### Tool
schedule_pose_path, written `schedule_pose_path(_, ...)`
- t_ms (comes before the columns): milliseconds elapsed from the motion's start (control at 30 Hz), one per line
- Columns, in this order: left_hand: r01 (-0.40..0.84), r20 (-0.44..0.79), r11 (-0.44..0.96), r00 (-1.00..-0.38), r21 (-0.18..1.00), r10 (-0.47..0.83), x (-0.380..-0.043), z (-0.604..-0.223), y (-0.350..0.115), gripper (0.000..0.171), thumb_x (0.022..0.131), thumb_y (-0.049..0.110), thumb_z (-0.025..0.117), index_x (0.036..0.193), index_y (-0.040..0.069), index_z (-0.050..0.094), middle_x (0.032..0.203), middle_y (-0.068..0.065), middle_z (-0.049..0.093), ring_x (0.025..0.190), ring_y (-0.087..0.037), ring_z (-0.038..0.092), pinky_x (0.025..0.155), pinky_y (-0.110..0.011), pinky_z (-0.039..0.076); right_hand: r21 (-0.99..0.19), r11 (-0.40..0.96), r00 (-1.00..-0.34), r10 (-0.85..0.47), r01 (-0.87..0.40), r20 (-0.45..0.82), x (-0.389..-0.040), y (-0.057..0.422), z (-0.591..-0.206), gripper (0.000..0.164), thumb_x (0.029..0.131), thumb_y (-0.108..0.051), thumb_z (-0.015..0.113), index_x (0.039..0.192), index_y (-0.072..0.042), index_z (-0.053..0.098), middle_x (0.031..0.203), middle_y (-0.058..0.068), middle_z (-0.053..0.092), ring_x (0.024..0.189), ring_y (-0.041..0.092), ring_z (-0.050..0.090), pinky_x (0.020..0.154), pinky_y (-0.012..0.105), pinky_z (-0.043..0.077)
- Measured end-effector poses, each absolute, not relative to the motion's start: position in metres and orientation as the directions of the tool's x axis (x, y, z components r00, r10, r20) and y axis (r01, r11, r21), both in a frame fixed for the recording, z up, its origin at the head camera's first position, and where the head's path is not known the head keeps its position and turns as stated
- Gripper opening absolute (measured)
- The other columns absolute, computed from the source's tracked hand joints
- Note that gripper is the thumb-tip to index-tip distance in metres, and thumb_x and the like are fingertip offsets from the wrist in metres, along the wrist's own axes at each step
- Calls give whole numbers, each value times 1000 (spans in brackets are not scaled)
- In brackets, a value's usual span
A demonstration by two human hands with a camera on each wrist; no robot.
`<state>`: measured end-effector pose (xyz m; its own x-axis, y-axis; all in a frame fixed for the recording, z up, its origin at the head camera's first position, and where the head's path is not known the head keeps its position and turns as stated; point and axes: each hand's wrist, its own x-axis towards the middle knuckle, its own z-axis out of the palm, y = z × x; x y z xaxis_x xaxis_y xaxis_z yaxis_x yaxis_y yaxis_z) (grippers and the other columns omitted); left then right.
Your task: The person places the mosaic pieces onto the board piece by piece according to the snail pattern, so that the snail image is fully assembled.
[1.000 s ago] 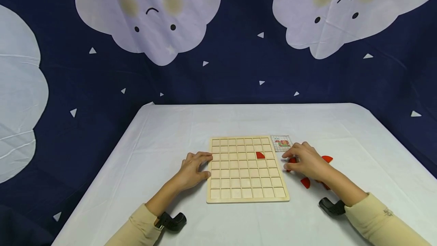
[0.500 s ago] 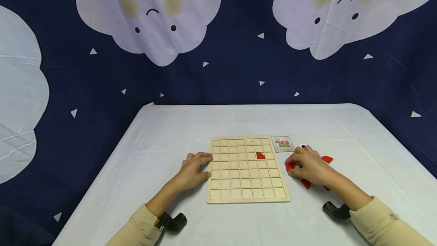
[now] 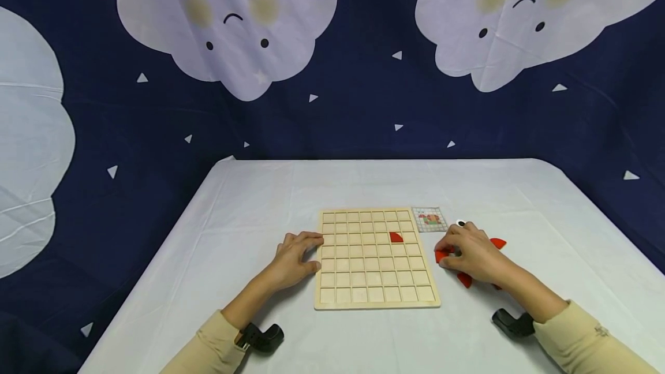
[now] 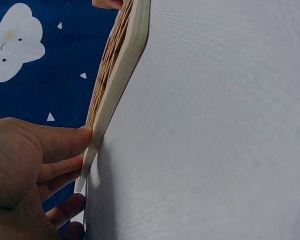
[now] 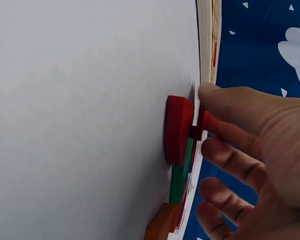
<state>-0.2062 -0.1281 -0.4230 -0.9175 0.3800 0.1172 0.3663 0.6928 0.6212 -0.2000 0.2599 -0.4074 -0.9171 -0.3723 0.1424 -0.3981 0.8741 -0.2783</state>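
My left hand rests its thumb and fingertips against the left edge of a wooden grid board, fingers fairly straight. In the left wrist view the thumb lies right at the board's rim. One red quarter-circle piece sits in a cell toward the board's upper right. To the right of the board, my right hand pinches a small red piece between thumb and index finger, close over the cloth. The other fingers are loosely bent, and the hand partly hides the pieces beneath it.
A small printed pattern card touches the board's upper right corner. Around the right hand lie a white eye piece and red pieces. The right wrist view also shows a green piece and an orange piece.
My right hand has shifted slightly right and its thumb and index finger have closed on the red piece. The eye piece has come into sight behind it. The left hand stays put.
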Motion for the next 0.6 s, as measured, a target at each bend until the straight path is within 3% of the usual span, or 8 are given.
schedule_pose_path(467,361,113,693,-919,623,377,-206,-424,-128,48,81,12,70,127,7,59,136,1,53,111,-20,40,87,-38,28,-379,821,-904,-391,-428,173,-207,234,-398,20,76,-21,76,96,-21,72,106,-2,64,88,15,41,78,34,32)
schedule_pose_path(600,363,110,690,-917,626,383,-206,-424,-128,48,81,13,69,128,7,58,136,1,52,112,-21,40,88,-38,27,-379,803,-887,-414,-461,203,-210,223,-398,21,74,-20,76,95,-22,72,99,-6,62,90,15,44,79,35,33)
